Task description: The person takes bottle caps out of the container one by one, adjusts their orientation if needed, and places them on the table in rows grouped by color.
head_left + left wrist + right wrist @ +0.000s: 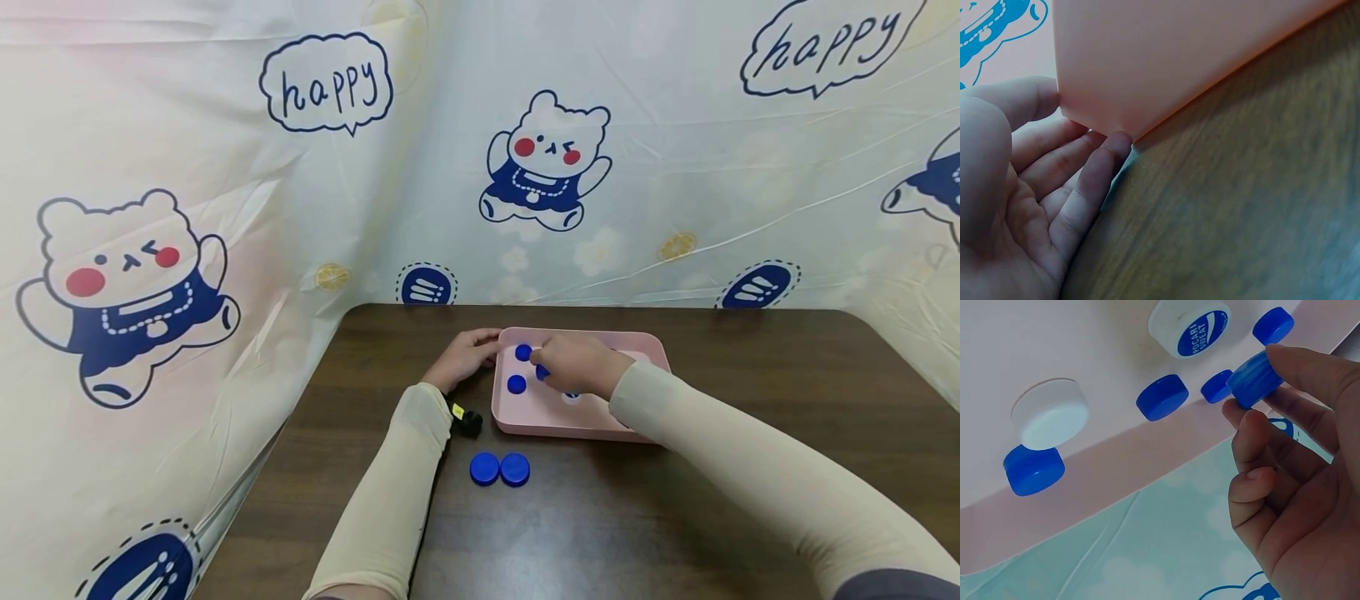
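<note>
My right hand (pixel 581 364) reaches over a pink tray (pixel 540 425), pinching a blue bottle cap (pixel 1254 378) between thumb and fingers. Blue caps (pixel 516 384) lie inside the tray around it, with a white cap (pixel 1194 331) reading "Pocari Sweat" close by. Another white cap (pixel 1050 419) partly covers a blue cap (pixel 1035 472) in the right wrist view. My left hand (pixel 467 358) holds the tray's far left corner. In the left wrist view, its thumb touches the tray's edge and its fingers bend round the corner.
Two larger blue caps (pixel 500 481) sit side by side on the brown table (pixel 615 525), in front of the tray. A small black object (pixel 468 423) with a yellow tag is beside my left wrist. Printed cloth (pixel 435 183) hangs behind the table.
</note>
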A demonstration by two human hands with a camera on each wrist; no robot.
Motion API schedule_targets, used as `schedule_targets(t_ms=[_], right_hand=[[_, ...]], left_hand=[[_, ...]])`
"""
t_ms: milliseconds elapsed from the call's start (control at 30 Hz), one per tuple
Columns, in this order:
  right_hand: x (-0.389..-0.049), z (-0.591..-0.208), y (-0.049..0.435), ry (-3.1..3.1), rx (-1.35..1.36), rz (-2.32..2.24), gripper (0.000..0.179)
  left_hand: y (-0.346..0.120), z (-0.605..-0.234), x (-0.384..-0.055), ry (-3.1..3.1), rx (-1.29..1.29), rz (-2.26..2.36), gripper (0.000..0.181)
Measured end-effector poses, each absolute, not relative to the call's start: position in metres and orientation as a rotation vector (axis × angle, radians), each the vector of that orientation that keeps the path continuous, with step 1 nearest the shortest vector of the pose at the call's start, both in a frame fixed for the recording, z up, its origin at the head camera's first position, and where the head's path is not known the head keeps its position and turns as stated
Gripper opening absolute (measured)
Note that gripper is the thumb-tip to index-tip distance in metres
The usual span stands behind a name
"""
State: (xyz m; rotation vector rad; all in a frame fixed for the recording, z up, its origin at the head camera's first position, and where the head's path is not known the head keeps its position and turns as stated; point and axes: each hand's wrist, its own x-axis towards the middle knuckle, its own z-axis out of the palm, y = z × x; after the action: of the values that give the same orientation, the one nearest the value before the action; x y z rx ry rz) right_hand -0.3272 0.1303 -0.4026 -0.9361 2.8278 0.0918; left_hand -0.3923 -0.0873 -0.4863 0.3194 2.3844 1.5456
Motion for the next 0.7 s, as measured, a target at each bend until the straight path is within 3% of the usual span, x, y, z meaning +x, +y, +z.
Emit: schedule_targets(t_ms=[700], right_hand=[[-0.314,-0.381,0.133,2.836,-0.985,0.105,0.043]], left_hand=[[-0.088,-0.487,-0.391,2.382,0.342,1.569,0.039]])
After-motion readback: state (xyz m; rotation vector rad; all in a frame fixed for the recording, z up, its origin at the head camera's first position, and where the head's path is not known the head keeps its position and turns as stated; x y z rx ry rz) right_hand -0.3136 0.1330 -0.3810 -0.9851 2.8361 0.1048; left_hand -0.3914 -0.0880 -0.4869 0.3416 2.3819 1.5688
